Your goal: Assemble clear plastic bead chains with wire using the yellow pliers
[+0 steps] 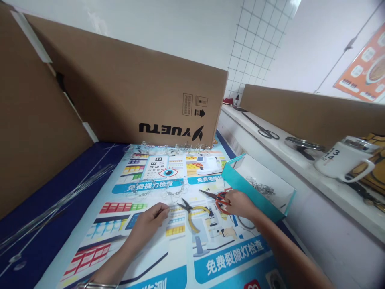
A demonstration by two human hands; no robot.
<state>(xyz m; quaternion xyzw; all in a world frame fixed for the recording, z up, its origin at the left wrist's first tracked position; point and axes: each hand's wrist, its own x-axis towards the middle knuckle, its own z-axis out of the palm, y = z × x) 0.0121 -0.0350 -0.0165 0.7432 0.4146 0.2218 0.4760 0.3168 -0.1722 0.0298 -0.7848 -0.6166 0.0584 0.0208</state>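
My left hand [154,220] is closed over the printed mat, thumb and fingertips pressed together; anything between them is too small to make out. At the right, my right hand [240,204] grips the red-orange handles of the scissors [215,196], whose blades point left. Between my hands, pliers with yellow handles [192,210] lie on the mat with their jaws towards the upper left. A clear beaded strand [176,193] rests just beyond the pliers. More clear beaded strands [162,149] run along the far edge of the mat.
A teal box [258,200] holding a tangle of thin wire stands beyond my right hand. Large cardboard panels [135,88] stand at the back and left. On the right ledge [300,164] are black scissors [263,130] and a white mug [337,160]. Long thin strands [69,194] lie at left.
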